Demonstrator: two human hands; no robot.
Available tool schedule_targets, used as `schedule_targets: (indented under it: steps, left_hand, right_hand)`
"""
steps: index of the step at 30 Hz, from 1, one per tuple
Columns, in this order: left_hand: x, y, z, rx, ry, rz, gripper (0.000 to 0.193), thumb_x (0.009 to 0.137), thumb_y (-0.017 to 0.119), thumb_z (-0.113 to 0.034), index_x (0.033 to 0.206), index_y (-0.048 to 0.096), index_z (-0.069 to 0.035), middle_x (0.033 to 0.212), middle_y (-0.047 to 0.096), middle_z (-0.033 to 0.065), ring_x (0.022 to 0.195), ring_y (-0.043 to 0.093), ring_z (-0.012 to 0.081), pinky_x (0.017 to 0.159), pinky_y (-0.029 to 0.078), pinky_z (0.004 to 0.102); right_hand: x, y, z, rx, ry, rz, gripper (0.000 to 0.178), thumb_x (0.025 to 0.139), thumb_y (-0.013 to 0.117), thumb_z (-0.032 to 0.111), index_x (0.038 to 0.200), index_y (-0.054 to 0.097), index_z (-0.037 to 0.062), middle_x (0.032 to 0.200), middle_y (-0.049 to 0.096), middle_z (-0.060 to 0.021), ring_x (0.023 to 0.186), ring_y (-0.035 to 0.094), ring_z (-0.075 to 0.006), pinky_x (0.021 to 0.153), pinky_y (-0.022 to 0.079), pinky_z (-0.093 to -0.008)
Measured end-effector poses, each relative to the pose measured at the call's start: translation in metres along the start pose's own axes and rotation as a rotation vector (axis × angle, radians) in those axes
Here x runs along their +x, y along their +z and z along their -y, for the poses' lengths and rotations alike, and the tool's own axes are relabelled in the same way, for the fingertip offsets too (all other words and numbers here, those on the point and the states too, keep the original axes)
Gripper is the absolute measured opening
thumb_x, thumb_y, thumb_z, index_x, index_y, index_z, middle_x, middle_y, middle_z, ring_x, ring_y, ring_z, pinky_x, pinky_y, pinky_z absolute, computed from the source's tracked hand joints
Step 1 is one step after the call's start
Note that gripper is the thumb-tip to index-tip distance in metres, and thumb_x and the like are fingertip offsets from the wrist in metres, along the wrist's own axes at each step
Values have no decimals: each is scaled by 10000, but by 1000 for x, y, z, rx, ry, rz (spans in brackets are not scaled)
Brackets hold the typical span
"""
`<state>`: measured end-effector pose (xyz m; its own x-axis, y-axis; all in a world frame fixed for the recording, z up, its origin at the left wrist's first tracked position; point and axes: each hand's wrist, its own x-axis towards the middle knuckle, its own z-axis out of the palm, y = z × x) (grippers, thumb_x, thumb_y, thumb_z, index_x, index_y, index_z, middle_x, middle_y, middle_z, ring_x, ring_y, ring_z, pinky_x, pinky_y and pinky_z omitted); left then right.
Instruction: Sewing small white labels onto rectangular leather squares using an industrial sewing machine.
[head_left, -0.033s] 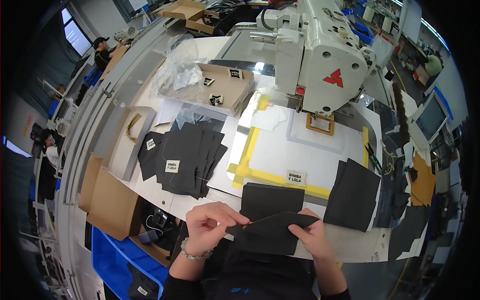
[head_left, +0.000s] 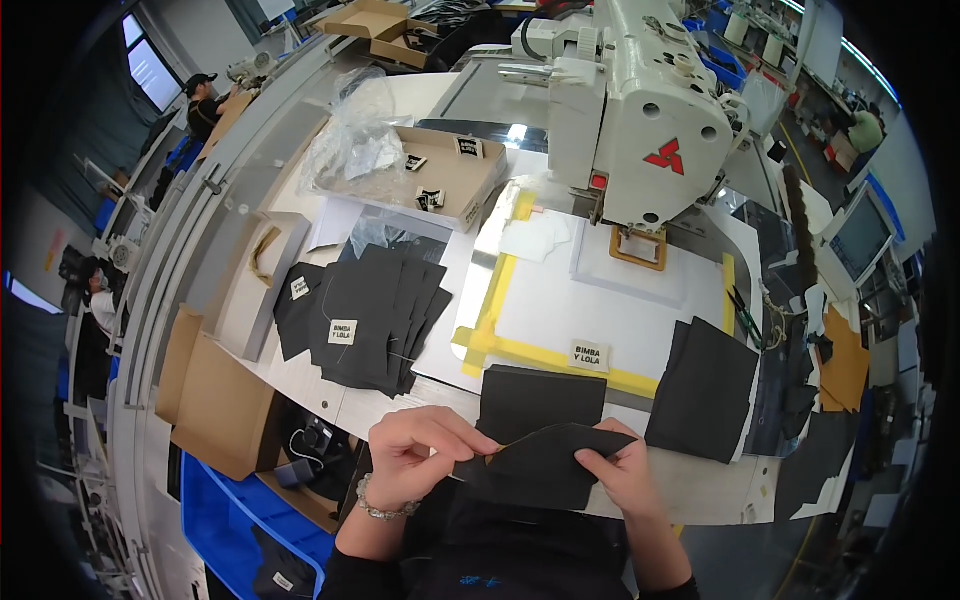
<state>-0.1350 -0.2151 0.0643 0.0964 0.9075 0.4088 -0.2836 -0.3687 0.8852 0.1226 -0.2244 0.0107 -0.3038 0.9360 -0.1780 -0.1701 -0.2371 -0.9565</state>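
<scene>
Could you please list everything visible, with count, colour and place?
Table: 1, pale, centre
Taped sheet: 1, white, on table
Tape: several strips, yellow, sheet edges
Machine: 1, white, far centre
Held cloth: 1, black, near centre
Middle cloth: 1+, black, just beyond
Left pile: 1, black, centre left
Right pile: 1, black, near right
Loose label: 1, pale, on near tape
Tray: 1, tan, far left
Tray labels: 3+, black and pale, inside
Bag: 1, clear, on tray
Narrow box: 1, white, left
Carton: 1, brown, lower left
Tub: 1, blue, lower left
Monitor: 1, dark, far right
People: 3+, mixed clothing, background
Left hand: 1, bare, held cloth's left
Right hand: 1, bare, held cloth's right
</scene>
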Motion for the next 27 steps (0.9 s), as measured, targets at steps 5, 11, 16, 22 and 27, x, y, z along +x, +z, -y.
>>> schedule_targets:
  steps: [5,11,16,22,27]
  left_hand:
    - [10,-14,-14,231,181,261,92,745,732,8,782,720,-75,943,715,132,816,671,235,714,507,308]
    - [8,-22,-18,320,203,285,115,729,768,-27,765,753,-135,1095,641,98,974,617,231,804,471,310]
    - [8,-28,-22,370,202,406,78,719,791,-82,744,745,-140,1123,627,109,1014,603,254,843,453,321]
    - [8,-29,-30,313,157,505,108,696,673,13,700,681,-95,1069,679,140,799,655,191,696,488,277]
    - [7,-19,-34,-89,173,551,118,690,573,49,627,601,-47,848,709,210,490,600,192,455,467,247]
  right_hand:
    - [-5,4,4,-25,-72,-48,74,872,670,-9,945,664,-22,874,679,-39,784,613,-78,695,476,-207]
    - [-1,2,0,-45,-397,-55,60,772,698,-26,827,702,-2,941,718,-173,808,678,-220,759,517,-285]
    - [-2,-5,2,-328,-706,-49,71,774,709,42,838,732,63,983,728,-132,897,673,-250,766,503,-314]
    - [-5,-1,11,-350,-773,-22,112,753,735,39,861,735,70,1014,726,-135,896,683,-274,756,509,-312]
    - [-31,6,24,-193,-517,57,235,781,707,-3,1014,709,28,1050,721,-134,943,704,-282,793,548,-292]
